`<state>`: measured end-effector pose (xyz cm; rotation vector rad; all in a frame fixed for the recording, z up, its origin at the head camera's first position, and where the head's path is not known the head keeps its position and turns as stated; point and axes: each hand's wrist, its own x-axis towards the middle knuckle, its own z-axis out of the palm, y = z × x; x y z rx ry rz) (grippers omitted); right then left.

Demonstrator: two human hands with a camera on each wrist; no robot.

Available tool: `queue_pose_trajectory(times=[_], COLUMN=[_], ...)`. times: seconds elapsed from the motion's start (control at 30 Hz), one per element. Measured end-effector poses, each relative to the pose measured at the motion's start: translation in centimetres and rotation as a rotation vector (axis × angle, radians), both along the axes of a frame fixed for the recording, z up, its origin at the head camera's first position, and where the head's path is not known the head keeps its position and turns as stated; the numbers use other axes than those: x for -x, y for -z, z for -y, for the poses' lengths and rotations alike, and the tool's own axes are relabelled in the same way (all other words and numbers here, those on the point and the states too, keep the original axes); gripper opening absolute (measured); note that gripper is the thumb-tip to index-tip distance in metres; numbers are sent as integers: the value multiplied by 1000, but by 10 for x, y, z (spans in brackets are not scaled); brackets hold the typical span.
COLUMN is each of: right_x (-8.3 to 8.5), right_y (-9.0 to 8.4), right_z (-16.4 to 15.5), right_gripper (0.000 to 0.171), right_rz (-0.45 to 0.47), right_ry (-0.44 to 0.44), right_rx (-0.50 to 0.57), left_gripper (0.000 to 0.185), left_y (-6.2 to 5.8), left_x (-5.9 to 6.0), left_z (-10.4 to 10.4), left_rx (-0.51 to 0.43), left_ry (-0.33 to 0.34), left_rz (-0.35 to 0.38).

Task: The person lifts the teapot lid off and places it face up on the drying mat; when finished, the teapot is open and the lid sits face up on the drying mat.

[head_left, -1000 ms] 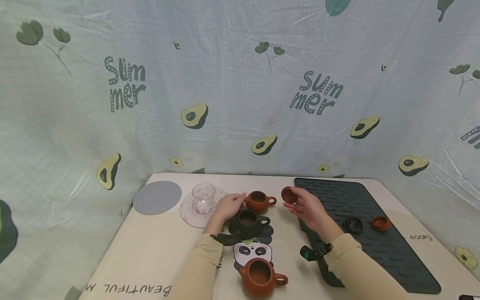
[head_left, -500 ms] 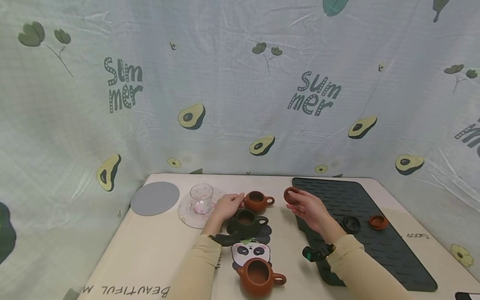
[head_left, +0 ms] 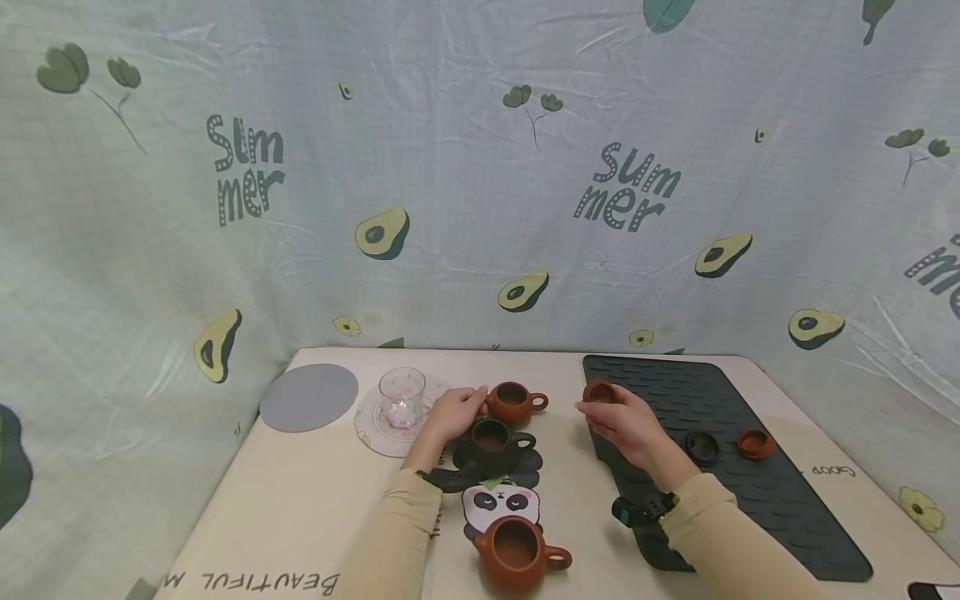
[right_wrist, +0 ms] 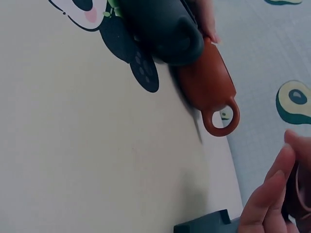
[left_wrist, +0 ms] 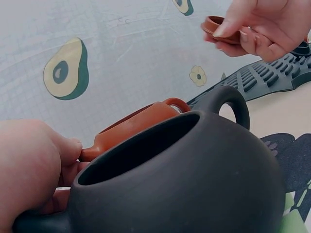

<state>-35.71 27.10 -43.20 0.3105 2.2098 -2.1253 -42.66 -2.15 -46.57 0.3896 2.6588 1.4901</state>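
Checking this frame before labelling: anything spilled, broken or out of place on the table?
No spill or damage shows. All three teapots stand lidless: far brown teapot, dark teapot, near brown teapot. The right hand holds one brown lid; a dark lid and another brown lid lie on the black mat.

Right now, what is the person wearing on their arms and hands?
Both arms are covered to the wrist by pale beige long sleeves. The left hand and right hand are bare, with no gloves. A small black device is strapped at the right wrist, and another black one at the left wrist.
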Motion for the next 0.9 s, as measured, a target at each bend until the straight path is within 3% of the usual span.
queue_pose_trajectory(times=[0.4, 0.6, 0.9], right_x=[-16, -21, -34], right_y=[3, 3, -1], right_z=[-12, -21, -33], right_gripper=[69, 74, 87], right_rz=[-32, -57, -46], right_ry=[85, 100, 96], right_rx=[-321, -406, -615], left_gripper=[45, 45, 44], left_y=[-2, -2, 0], left_x=[-2, -1, -1], left_z=[0, 0, -1], left_rx=[-5, 6, 10], left_ry=[6, 9, 0], left_rz=[-1, -6, -11])
